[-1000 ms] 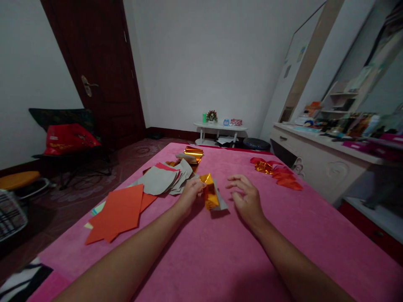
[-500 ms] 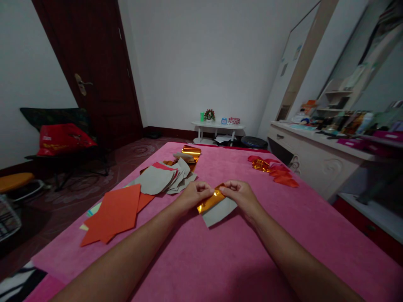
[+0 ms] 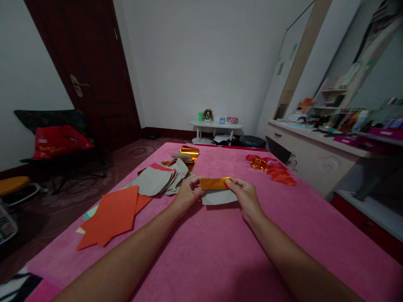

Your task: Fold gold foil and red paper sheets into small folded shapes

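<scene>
A sheet of gold foil paper [image 3: 215, 183] with a grey back is held level above the pink surface [image 3: 220, 251], its upper edge folded over so the gold side shows as a strip. My left hand [image 3: 186, 195] pinches its left end and my right hand [image 3: 244, 196] pinches its right end. The grey flap [image 3: 219, 197] hangs below the gold strip between both hands.
Left of my hands lie a fan of grey-backed sheets [image 3: 157, 181] and orange paper sheets [image 3: 111, 214]. More gold foil [image 3: 189, 151] sits at the far edge. Folded red and gold pieces [image 3: 272, 169] lie at the right. A dresser [image 3: 315, 155] stands beyond the right edge.
My right hand came in and took the paper's right end. Both hands turned the gold sheet from upright to a level strip and lifted it slightly.
</scene>
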Available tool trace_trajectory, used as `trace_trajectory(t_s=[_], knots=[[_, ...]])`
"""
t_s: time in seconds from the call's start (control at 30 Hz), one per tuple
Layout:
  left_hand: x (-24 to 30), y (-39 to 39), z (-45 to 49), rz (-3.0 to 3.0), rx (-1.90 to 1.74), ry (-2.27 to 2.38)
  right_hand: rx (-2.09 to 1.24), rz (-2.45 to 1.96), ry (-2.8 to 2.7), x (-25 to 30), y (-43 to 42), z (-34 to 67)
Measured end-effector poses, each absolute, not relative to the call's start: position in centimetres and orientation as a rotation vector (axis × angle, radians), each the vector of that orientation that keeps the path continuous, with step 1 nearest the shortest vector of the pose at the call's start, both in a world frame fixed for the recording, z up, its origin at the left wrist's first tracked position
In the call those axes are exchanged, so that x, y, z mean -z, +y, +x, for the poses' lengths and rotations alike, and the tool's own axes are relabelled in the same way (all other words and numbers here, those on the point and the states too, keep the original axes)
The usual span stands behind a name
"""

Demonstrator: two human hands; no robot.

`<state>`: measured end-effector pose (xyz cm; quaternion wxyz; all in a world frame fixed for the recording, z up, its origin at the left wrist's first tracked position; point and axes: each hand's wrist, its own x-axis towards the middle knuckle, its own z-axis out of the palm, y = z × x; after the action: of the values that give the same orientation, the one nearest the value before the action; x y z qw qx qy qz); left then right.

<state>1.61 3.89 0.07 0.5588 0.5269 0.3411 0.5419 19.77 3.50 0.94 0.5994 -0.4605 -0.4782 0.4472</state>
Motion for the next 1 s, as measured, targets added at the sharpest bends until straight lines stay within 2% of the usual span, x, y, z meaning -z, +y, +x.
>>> trace_trajectory(t_s=[0.27, 1.0], knots=[[1.0, 4.5, 1.0, 1.145, -1.374, 0.883, -1.204, -0.996, -1.223, -1.2, 3.2, 19.5], [0.6, 3.9, 1.6, 1.079, -1.339, 0.904, -1.082, -1.037, -1.109, 0.0, 4.2, 20.5]])
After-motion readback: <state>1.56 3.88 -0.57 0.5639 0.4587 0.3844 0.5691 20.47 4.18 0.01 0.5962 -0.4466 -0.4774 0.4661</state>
